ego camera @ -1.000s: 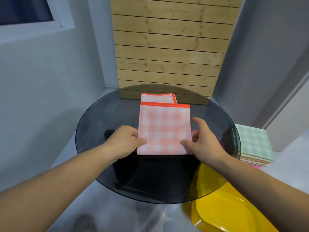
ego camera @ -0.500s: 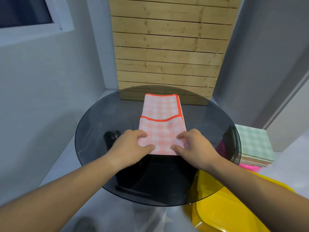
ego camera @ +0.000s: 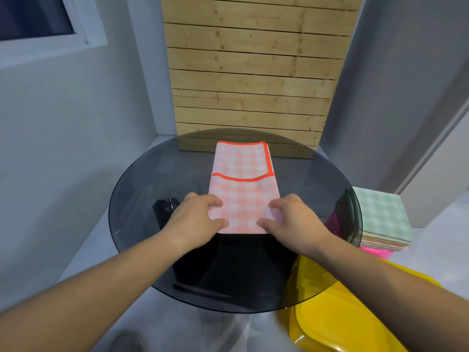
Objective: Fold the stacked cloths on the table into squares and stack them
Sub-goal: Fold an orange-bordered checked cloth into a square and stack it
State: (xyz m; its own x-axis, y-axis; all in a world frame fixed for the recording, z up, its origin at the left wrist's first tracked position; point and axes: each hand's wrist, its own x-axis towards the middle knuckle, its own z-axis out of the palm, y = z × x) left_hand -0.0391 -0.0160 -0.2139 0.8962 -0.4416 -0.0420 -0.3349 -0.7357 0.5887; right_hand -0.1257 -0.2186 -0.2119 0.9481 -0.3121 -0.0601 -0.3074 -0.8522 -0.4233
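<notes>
A pink checked cloth (ego camera: pixel 242 179) with an orange hem lies on the round dark glass table (ego camera: pixel 142 189), folded into a long strip running away from me. Its near part is doubled over, and the orange hem of that flap crosses the strip midway. My left hand (ego camera: pixel 198 219) pinches the near left corner. My right hand (ego camera: pixel 289 219) pinches the near right corner. A stack of folded checked cloths (ego camera: pixel 380 219), green on top, stands low to the right of the table.
A wooden slat panel (ego camera: pixel 251 72) leans against the wall behind the table. A yellow plastic chair (ego camera: pixel 342 321) sits at the lower right, with something pink (ego camera: pixel 375 251) under the stack. A black table base (ego camera: pixel 228 262) shows through the glass.
The near flap, which covered most of the cloth a second ago, now reaches only midway. Both hands moved inward onto the near corners and gripped them.
</notes>
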